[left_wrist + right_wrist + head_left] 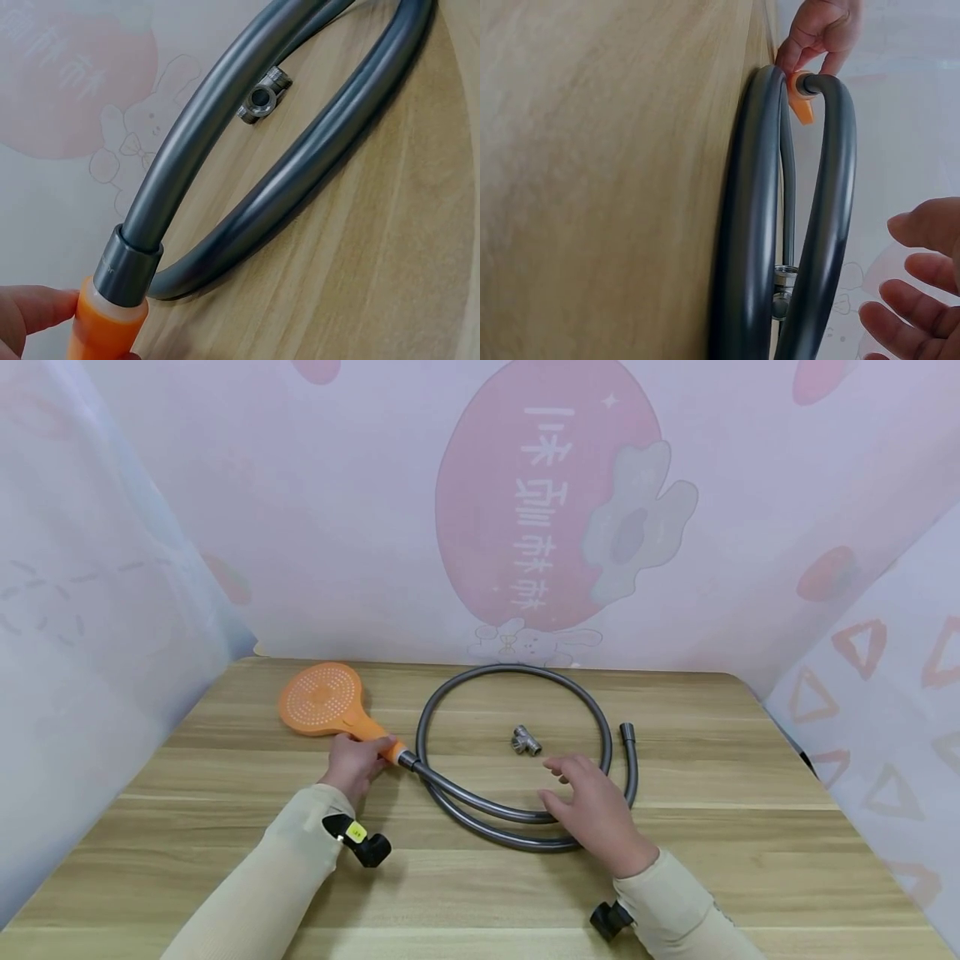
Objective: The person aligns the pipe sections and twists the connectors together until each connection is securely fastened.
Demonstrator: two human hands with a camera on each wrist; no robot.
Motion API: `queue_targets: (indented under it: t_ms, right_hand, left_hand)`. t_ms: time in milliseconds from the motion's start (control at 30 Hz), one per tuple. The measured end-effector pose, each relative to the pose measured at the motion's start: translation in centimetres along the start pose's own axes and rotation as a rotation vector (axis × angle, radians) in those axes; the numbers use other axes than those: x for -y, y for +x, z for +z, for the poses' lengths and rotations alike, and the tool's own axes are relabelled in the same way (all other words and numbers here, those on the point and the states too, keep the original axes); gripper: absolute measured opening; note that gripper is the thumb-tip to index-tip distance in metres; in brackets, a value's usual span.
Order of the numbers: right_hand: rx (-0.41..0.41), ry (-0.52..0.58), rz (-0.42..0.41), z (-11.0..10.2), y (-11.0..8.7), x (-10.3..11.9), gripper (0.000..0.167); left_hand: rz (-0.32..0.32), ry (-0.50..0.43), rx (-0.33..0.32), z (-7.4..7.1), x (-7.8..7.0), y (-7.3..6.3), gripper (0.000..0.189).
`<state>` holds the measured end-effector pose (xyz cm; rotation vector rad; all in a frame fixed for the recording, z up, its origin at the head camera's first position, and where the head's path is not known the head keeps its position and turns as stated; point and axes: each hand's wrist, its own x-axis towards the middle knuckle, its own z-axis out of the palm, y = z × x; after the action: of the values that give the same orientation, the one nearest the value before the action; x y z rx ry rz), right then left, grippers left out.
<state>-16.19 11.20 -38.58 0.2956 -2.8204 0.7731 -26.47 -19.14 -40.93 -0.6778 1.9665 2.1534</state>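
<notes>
An orange shower head (321,697) lies at the left of the table with its perforated face up. My left hand (356,765) pinches the lower end of its handle (109,327) between thumb and fingers. A grey shower hose (513,668) joins that handle at a dark collar (129,266) and runs in a wide loop. Over the loop's right side is my right hand (596,810), fingers spread and slightly bent, holding nothing. Inside the loop sits a small metal tee fitting (527,741), also seen behind the hose in both wrist views.
The hose's free end (627,733) points toward the back, right of the loop. All of this lies on a wood-grain table (465,910). A pale printed curtain (360,510) stands along the back edge, with more cloth at both sides.
</notes>
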Motion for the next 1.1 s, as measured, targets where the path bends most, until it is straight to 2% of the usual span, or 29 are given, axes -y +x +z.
queue_targets:
  t_ms: [233,533,800,933,1100]
  right_hand:
    - [-0.001,-0.006,-0.014,-0.03,0.02,-0.13,0.037]
    - [-0.003,-0.025,-0.011,-0.17,0.22,0.02,0.037]
    - [-0.003,-0.011,-0.017,-0.09,0.14,-0.11,0.038]
    - [0.002,-0.007,-0.002,-0.16,0.06,-0.23,0.038]
    - [0.001,-0.011,0.000,-0.31,0.02,-0.42,0.038]
  left_hand:
    - [0.015,0.012,-0.014,0.24,0.03,-0.27,0.062]
    - [0.108,0.063,-0.041,0.04,0.11,-0.29,0.067]
    - [0.110,0.098,-0.050,-0.43,-0.04,-0.35,0.085]
    - [0.125,0.124,-0.055,-0.53,-0.10,-0.48,0.084]
    - [0.183,0.182,-0.081,-0.45,-0.22,-0.77,0.078]
